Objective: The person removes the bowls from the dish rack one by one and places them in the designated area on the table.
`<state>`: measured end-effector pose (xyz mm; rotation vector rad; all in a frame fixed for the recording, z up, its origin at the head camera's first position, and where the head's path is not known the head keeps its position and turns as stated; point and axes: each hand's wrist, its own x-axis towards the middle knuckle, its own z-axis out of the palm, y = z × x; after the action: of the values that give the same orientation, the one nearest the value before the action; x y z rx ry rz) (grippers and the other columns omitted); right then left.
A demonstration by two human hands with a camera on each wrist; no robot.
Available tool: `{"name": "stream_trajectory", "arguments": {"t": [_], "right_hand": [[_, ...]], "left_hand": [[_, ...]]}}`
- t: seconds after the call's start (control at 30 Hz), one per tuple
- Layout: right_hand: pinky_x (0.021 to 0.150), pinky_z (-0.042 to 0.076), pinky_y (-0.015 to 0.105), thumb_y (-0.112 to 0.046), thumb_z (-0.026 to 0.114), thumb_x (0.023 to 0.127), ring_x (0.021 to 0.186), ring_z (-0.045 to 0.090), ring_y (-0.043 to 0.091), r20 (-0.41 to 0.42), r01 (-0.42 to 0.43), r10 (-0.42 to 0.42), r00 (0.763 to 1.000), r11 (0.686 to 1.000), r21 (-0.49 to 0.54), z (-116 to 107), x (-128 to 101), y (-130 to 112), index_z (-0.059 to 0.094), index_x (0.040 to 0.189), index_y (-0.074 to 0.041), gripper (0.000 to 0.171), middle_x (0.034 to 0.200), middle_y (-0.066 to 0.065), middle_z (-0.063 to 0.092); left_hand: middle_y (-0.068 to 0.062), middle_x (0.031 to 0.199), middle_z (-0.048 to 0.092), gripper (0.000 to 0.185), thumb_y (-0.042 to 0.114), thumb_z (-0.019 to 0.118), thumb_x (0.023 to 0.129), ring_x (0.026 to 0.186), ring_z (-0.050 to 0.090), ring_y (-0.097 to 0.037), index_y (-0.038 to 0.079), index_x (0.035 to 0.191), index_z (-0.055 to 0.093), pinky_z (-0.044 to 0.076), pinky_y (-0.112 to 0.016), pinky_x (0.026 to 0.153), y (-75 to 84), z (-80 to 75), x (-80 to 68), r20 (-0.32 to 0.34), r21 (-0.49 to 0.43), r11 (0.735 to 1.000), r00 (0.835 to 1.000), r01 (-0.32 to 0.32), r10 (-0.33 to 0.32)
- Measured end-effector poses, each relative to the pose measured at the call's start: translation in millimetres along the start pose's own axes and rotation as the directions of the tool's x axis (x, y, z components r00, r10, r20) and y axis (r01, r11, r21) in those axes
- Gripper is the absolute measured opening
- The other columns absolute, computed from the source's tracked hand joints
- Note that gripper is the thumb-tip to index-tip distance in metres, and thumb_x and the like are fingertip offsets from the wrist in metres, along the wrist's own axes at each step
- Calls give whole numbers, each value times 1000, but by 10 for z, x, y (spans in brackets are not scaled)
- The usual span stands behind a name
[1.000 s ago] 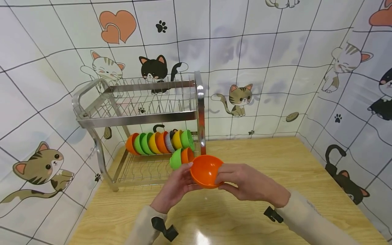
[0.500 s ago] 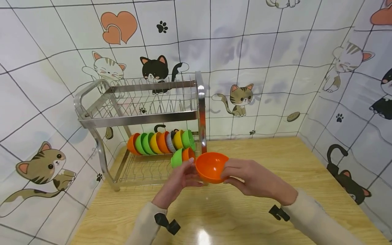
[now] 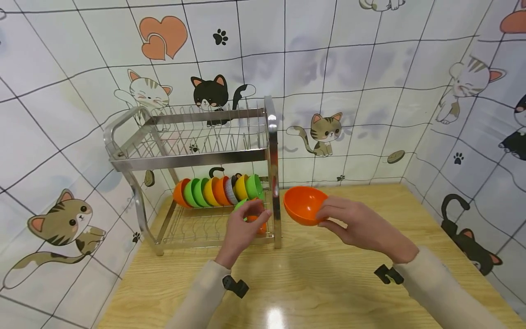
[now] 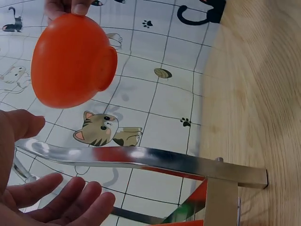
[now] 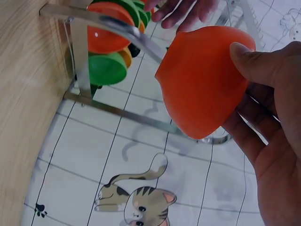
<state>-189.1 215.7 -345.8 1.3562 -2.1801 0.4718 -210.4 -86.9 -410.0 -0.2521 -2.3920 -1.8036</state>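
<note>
An orange bowl point(image 3: 302, 208) is in my right hand point(image 3: 365, 226), pinched at its right rim with the thumb outside, as the right wrist view shows. It is raised above the wooden table just right of the dish rack, its inside tilted toward the head camera. My left hand point(image 3: 242, 228) is apart from it, at the rack's front right corner. In the left wrist view its fingers point(image 4: 70, 195) are loosely bent with nothing between them. Behind it, another orange bowl point(image 3: 261, 225) and a green bowl point(image 3: 240, 204) on the lower tier are partly hidden.
The two-tier metal dish rack point(image 3: 197, 161) stands at the back left. On its lower tier a row of green, yellow and orange bowls point(image 3: 211, 192) leans on edge. The right rack post point(image 3: 274, 183) rises between my hands. A cat-printed wall covering point(image 3: 361, 105) encloses the table point(image 3: 345, 283).
My left hand has come away from the held orange bowl and moved in front of the rack's lower bowls. My right hand has carried the bowl to the right and farther back.
</note>
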Motion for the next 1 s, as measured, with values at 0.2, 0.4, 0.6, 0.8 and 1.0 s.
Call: {"name": "stream_trajectory", "arguments": {"t": [0.2,0.4,0.6,0.8,1.0], "right_hand": [[91,52,13,-48,45,105,95,65,7,-49,-38,37,998,999,-19,-10,-96,219,71,99,-17,41,104,-10,70],[93,49,9,-50,44,104,90,68,12,-95,-102,97,991,994,-47,33,-252,488,71,98,-13,46,101,-5,72],[81,59,31,-27,73,95,85,67,14,-83,-216,208,975,971,-104,118,-438,723,73,99,-11,17,99,0,73],[74,61,46,2,89,71,83,68,19,-97,-307,294,951,937,-165,158,-586,883,73,94,-10,30,95,4,73],[74,61,49,1,87,76,82,70,25,-76,-381,373,925,902,-201,177,-683,1067,73,93,-8,23,95,9,73]], "left_hand": [[-8,116,69,54,29,82,89,111,66,-30,15,137,63,58,-46,99,-53,78,140,-23,5,997,997,-75,75],[-16,129,65,61,21,81,90,116,64,-35,13,144,56,54,-55,103,-93,158,282,8,3,992,992,-122,122],[-14,130,63,68,17,79,91,116,64,-32,11,151,48,56,-49,102,-113,208,360,10,28,991,991,-134,134],[-14,123,65,65,13,77,92,108,67,-28,12,151,49,60,-42,94,-148,259,411,-1,16,989,989,-145,145],[-9,111,67,55,13,76,94,100,67,-22,16,145,57,60,-34,88,-141,299,422,-20,50,987,988,-151,153]]}}
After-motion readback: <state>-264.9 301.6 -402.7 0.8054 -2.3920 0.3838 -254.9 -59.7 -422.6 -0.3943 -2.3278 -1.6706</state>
